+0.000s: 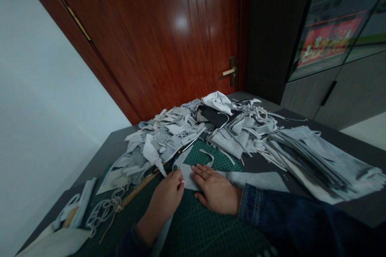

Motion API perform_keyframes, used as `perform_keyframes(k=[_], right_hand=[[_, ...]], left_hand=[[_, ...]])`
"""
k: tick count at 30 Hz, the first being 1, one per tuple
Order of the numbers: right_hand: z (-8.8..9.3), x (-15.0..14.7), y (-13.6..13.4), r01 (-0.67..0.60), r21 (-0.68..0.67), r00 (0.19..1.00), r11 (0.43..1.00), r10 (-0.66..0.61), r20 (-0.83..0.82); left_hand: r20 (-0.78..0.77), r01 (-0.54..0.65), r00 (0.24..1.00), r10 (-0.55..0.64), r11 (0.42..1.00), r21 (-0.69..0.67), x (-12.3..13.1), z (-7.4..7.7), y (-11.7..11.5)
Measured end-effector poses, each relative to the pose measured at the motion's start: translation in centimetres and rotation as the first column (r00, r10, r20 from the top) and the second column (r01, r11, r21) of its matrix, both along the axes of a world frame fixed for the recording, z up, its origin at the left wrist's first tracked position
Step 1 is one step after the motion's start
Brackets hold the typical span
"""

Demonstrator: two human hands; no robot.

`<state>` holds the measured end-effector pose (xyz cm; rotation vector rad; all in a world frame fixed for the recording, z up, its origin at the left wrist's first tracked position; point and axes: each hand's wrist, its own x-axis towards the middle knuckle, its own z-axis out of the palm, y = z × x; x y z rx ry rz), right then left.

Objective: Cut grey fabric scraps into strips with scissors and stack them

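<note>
My right hand (215,188) lies flat, fingers stretched out, on a long grey fabric piece (259,180) that runs out to the right beneath it. Just left of it, my left hand (169,192) is closed with thumb and finger pinched at the left end of the fabric; what lies inside the pinch is too small to make out. A pale strip (164,233) passes below my left hand toward the near edge. Both hands are over a green cutting mat (208,225).
Heaped grey fabric scraps (169,132) lie behind the hands, with folded fabric (319,160) at the right. A wooden stick (138,190), tangled cord (105,209) and a rolled cloth (84,202) lie at the left. A wooden door (157,40) stands behind.
</note>
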<state>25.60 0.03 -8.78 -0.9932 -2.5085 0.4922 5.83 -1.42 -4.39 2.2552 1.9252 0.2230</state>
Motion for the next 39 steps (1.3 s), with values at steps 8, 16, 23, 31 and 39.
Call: perform_keyframes(k=[8,16,23,31,39], right_hand=[[0.0,0.1,0.1,-0.001,-0.034,1.0,0.999,0.001,-0.003],[-0.3,0.1,-0.2,0.023,-0.054,1.0,0.998,-0.022,0.022],[-0.5,0.0,-0.3,0.028,-0.044,0.999,0.999,-0.027,0.018],[-0.2,0.3,0.0,0.019,-0.071,1.0,0.997,-0.018,0.017],[-0.4,0.5,0.7,0.08,-0.05,0.997,0.996,-0.08,0.01]], left_hand=[[0.132,-0.147,0.979,0.158,0.985,-0.087,-4.2,2.3,-0.5],[-0.033,-0.259,0.966,0.257,0.957,-0.135,-11.6,2.2,-0.7],[-0.07,-0.197,0.977,0.199,0.98,0.043,-10.5,1.0,1.1],[-0.14,-0.008,0.99,0.013,0.999,0.042,-6.8,1.0,4.2],[-0.114,0.049,0.991,-0.064,0.99,-0.13,-7.4,3.5,6.3]])
